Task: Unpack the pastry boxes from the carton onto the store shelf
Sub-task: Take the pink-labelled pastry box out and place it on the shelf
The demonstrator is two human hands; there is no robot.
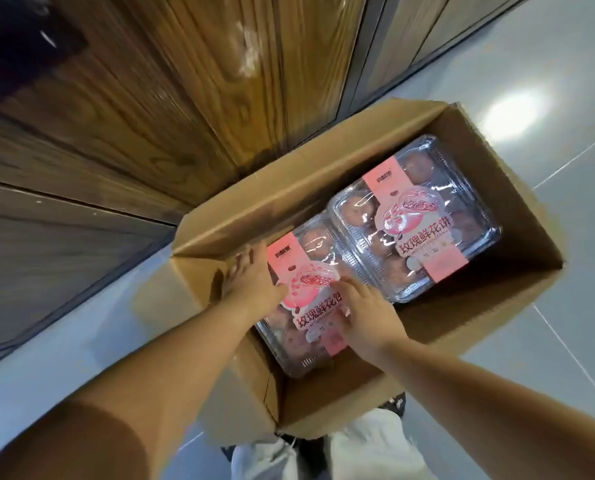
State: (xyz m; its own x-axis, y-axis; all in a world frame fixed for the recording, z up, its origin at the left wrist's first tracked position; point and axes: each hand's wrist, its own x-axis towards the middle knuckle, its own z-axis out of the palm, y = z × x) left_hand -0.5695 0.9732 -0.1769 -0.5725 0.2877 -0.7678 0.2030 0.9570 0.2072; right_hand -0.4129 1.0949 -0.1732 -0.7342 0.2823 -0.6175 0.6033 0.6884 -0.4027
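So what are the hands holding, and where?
The nearer pastry box in the carton: left hand on its left edge, right hand on its right side.

Open cardboard carton [490, 157] on glossy grey floor [531, 81], close against wood-grain panel [185, 98], flaps folded outward. Inside, two clear plastic clamshells of round pastries, each banded with a pink label, side by side and touching. Far pastry box [417, 223] untouched at the far end. Near pastry box [309, 318] gripped from both sides: left hand [251, 282] at its left edge, fingers down beside the carton wall, thumb on the label; right hand [368, 317] at its right edge, bent fingers on the lid. Pale trousers [358, 448] below the near flap.
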